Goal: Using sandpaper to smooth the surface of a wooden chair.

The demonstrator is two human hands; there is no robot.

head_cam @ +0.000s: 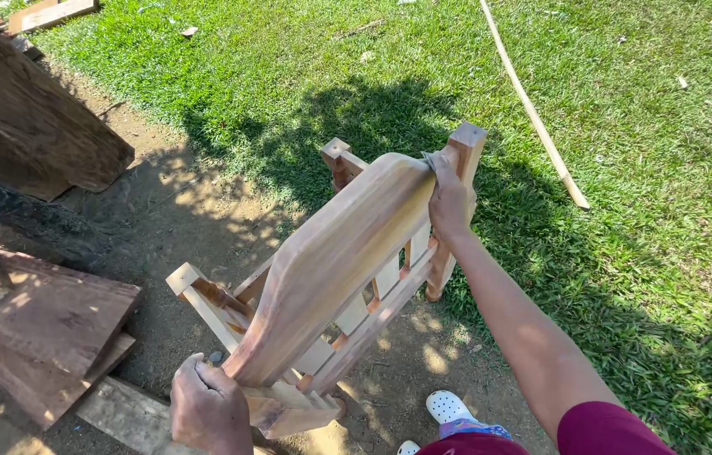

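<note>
Gripping an unfinished wooden chair [330, 261] at both ends of its curved top rail [339, 253], the person holds it tipped over on bare dirt [170, 227] at the edge of a lawn [625, 168]. The left hand [208, 409] is at the near, lower end of the rail, fingers curled tight around the wood where the rail meets the post. The right hand [450, 202] is at the far, upper end, fingers wrapped round the square post [465, 156] just beside the rail's end; a dark red sleeve [604, 430] shows at the upper arm. The chair's slatted back [377, 303] faces down to the right, and its other legs [204, 295] point away to the left and toward the grass. The far post's foot rests on the ground where dirt meets grass.

Dark, rough timber slabs [44, 329] are stacked on the dirt at the left, with a larger board [27, 109] leaning at the upper left. A long thin wooden strip [533, 109] lies across the grass at the upper right. A white perforated clog [448, 407] shows on the dirt near the bottom edge, under the right arm.
</note>
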